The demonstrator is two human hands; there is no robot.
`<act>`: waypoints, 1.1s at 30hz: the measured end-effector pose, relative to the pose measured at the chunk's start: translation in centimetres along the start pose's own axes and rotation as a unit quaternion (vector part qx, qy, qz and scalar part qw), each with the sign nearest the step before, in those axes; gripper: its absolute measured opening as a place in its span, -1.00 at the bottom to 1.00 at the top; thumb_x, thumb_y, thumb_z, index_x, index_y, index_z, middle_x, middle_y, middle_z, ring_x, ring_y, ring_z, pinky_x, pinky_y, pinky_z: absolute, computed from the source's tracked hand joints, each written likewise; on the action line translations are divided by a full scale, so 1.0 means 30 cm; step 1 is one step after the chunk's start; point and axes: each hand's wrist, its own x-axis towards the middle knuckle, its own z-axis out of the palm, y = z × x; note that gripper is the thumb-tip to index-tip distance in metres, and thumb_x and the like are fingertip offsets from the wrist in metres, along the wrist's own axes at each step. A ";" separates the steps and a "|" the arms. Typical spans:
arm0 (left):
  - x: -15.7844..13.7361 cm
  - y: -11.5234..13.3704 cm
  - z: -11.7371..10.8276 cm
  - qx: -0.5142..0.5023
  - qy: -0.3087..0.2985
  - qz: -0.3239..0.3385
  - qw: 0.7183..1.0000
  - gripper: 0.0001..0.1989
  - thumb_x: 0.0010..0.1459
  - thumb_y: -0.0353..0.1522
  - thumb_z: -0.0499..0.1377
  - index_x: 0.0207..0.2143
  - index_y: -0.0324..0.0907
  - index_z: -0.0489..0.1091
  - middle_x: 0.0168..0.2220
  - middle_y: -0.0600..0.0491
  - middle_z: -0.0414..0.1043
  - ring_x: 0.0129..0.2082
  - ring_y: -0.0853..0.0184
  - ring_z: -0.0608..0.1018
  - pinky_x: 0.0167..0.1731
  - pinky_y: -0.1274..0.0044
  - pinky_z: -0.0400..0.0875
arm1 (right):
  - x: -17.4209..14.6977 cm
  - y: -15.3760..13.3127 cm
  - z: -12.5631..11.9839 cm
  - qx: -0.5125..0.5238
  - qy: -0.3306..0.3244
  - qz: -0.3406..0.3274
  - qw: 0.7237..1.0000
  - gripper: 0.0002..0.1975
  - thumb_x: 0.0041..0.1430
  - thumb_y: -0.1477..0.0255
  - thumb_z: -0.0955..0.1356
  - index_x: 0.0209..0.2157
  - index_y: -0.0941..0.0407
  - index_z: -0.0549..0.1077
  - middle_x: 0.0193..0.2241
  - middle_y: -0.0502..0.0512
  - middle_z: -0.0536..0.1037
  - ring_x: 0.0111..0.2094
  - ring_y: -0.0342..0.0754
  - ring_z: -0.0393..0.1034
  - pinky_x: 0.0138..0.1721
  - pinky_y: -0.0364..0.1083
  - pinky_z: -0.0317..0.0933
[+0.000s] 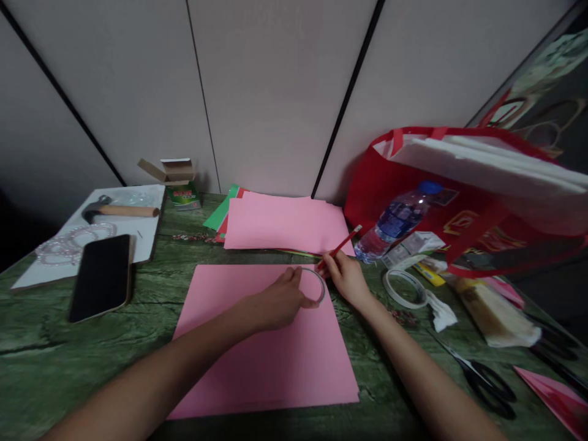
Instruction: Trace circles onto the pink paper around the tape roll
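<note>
A pink sheet of paper point(271, 367) lies on the green wood-grain table, with at least one more sheet's edge showing at its lower right corner. Near the sheet's upper right corner, my left hand point(282, 301) grips a thin round ring point(324, 289) that rests on the paper, thumb and fingers at its left side. My right hand point(345, 278) is closed around a red pencil point(345, 242), just right of the ring. The pencil leans with its top up to the right; its tip is hidden or too small to make out.
Behind lie stacked pink papers point(280, 223). A hammer point(124, 211), a phone point(101, 278) and an opened small box point(184, 195) are at left. A water bottle point(395, 223), red bag point(372, 184), tape roll point(388, 288) and scissors point(478, 373) stand or lie right.
</note>
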 end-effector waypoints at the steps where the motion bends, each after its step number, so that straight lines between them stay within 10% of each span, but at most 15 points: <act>1: 0.004 -0.006 0.000 0.011 0.003 0.010 1.000 -0.38 0.04 -0.67 -0.03 0.08 0.02 0.32 0.12 -0.16 0.23 0.19 0.05 0.14 0.05 0.26 0.13 | -0.010 0.002 -0.003 0.009 0.003 0.005 1.000 -0.60 0.24 0.07 0.13 -0.39 0.10 0.31 -0.51 0.15 0.56 -0.53 0.00 0.49 -0.41 -0.07 0.37; 10: 0.041 -0.002 -0.054 0.078 -0.055 0.041 0.995 -0.42 -0.01 -0.69 -0.01 -0.03 -0.02 0.43 -0.32 -0.05 0.50 -0.10 0.18 0.36 -0.01 0.36 0.12 | -0.109 0.003 -0.013 0.058 0.051 0.050 0.996 -0.53 0.17 -0.04 0.15 -0.37 0.10 0.30 -0.50 0.18 0.57 -0.50 0.05 0.51 -0.38 0.00 0.40; 19: 0.074 -0.011 -0.071 0.080 -0.097 0.028 0.992 -0.36 -0.08 -0.72 0.01 -0.03 0.01 0.43 -0.32 0.01 0.51 -0.12 0.20 0.37 -0.03 0.41 0.18 | -0.236 -0.039 -0.005 0.080 0.049 0.036 0.995 -0.60 0.21 0.05 0.17 -0.33 0.11 0.31 -0.48 0.18 0.56 -0.50 0.03 0.50 -0.38 -0.01 0.40; 33: 0.096 -0.043 -0.113 0.057 -0.115 -0.010 0.992 -0.37 -0.07 -0.67 0.04 -0.08 0.17 0.43 -0.08 0.01 0.33 -0.11 0.23 0.41 -0.11 0.45 0.26 | -0.374 -0.209 0.085 -0.067 -0.039 -0.253 0.964 -0.76 0.28 0.47 0.18 -0.06 0.09 0.35 -0.17 0.22 0.51 -0.16 -0.03 0.47 -0.14 -0.07 0.36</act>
